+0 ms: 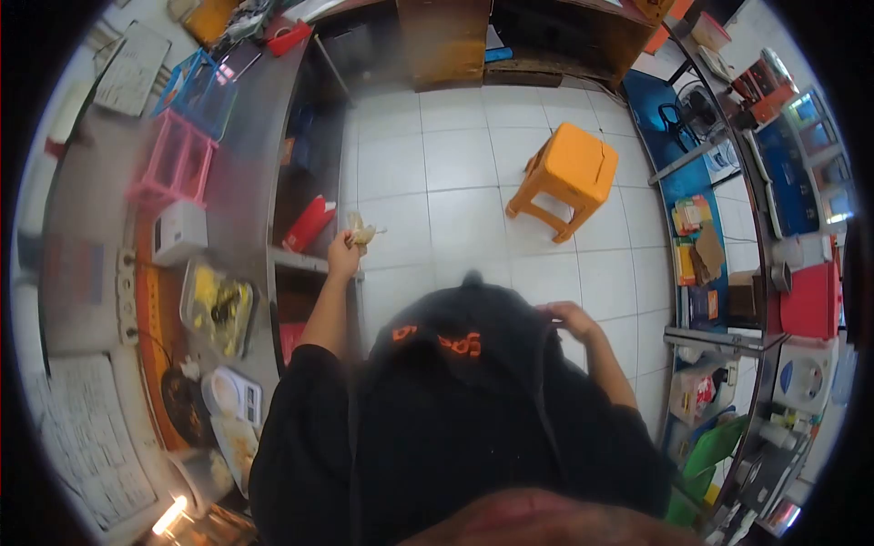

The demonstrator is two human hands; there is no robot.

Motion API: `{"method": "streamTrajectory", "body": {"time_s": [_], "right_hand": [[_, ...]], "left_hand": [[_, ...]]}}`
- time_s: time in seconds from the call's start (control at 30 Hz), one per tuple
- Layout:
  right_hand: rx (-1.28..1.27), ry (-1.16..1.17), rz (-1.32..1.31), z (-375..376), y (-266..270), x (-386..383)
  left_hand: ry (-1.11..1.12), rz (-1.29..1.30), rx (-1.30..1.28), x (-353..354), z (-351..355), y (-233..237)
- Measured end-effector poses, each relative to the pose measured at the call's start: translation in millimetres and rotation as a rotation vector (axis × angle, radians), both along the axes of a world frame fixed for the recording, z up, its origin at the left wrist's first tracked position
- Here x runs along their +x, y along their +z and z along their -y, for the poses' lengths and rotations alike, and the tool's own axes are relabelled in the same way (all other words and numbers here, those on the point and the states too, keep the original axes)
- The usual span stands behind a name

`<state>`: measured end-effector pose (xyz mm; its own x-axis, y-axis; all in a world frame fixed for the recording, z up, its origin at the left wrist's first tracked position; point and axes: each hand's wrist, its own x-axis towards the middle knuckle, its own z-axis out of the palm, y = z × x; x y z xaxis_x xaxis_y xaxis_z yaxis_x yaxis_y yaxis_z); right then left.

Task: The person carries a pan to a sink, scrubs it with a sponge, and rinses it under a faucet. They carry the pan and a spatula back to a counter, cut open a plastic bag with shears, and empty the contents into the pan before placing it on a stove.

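My left hand (343,256) is closed on a small crumpled, pale yellowish thing (362,233), out over the floor beside the left counter. Its kind is too blurred to make out; thin, light edges stick out past my fingers. Close by, on the shelf under the counter, stands a red packet or folder (311,223). My right hand (572,319) hangs at the right side of my black apron (455,400), its fingers loosely stretched toward the cloth, with nothing visible in them.
An orange plastic stool (574,168) stands on the white tiled floor (391,164) ahead. On the left counter are a pink rack (173,159), a tub with yellow contents (217,309) and a white scale (233,396). Shelves (719,344) with boxes line the right.
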<state>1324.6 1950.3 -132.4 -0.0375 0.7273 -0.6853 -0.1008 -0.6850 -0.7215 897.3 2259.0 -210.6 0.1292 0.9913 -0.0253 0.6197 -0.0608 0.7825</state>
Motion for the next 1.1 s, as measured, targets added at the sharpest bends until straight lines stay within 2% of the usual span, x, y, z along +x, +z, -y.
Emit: {"method": "streamTrajectory", "body": {"time_s": [0.03, 0.07, 0.1, 0.17, 0.2, 0.23, 0.3, 0.33, 0.37, 0.43, 0.47, 0.53, 0.57, 0.6, 0.63, 0.7, 0.77, 0.8, 0.83, 0.9, 0.97, 1.0, 1.07, 1.1], "right_hand": [[-0.076, -0.06, 0.108, -26, -7, 24], [-0.024, -0.075, 0.251, -56, -10, 46], [0.026, -0.084, 0.399, -91, -8, 65], [0.0, -0.148, 0.437, -168, -5, 99], [-0.005, -0.209, 0.462, -210, -6, 110], [-0.01, -0.159, 0.464, -252, -7, 117], [0.135, -0.309, 0.315, -345, -5, 119], [0.163, -0.31, 0.322, -392, -3, 115], [0.161, -0.273, 0.327, -433, -12, 117], [0.25, -0.16, 0.388, -514, -35, 124], [0.313, -0.107, 0.369, -544, -48, 129], [0.288, -0.038, 0.496, -611, -38, 114], [0.056, 0.06, 0.596, -628, -50, 125], [-0.007, 0.231, 0.754, -640, -59, 133], [-0.157, 0.112, 0.636, -648, -63, 139], [-0.123, 0.088, 0.58, -625, -105, 177], [-0.192, 0.319, 0.702, -653, -71, 182], [-0.347, 0.235, 0.685, -661, -59, 184], [-0.241, 0.503, 0.731, -667, -56, 195], [0.077, 0.974, 0.862, -676, -53, 217], [-0.422, 0.204, 0.649, -690, -50, 222], [-0.42, 0.231, 0.644, -703, -53, 223], [-0.42, 0.31, 0.633, -728, -64, 233], [-0.423, 0.348, 0.626, -743, -72, 242]], "left_hand": [[0.033, 0.014, -0.002, 5, -22, -1], [0.056, 0.018, -0.051, 22, -35, 25], [0.058, 0.023, -0.066, 28, -59, 19], [0.088, 0.078, -0.145, 31, -104, -5], [0.125, 0.072, -0.092, 33, -129, -23], [0.173, 0.075, -0.107, 32, -154, -41], [0.212, 0.13, -0.095, 50, -206, -49], [0.264, 0.135, -0.03, 60, -241, -58], [0.3, 0.142, -0.037, 73, -280, -54], [0.222, 0.182, -0.075, 102, -379, -30], [0.251, 0.265, -0.129, 114, -437, -41], [0.305, 0.252, 0.018, 139, -570, -57], [0.348, 0.203, 0.094, 152, -611, -69], [0.401, 0.218, 0.136, 162, -661, -80], [0.452, 0.229, 0.177, 172, -718, -90], [0.576, 0.153, 0.112, 190, -808, -68], [0.643, 0.174, 0.054, 196, -899, -75], [0.65, 0.159, 0.019, 199, -935, -75], [0.746, 0.103, 0.062, 206, -967, -85], [0.867, 0.036, 0.086, 218, -991, -88], [0.752, 0.238, 0.065, 222, -999, -75], [0.776, 0.225, 0.064, 223, -997, -84], [0.876, 0.287, 0.314, 233, -975, -108], [0.858, 0.233, 0.205, 237, -955, -115]]}}
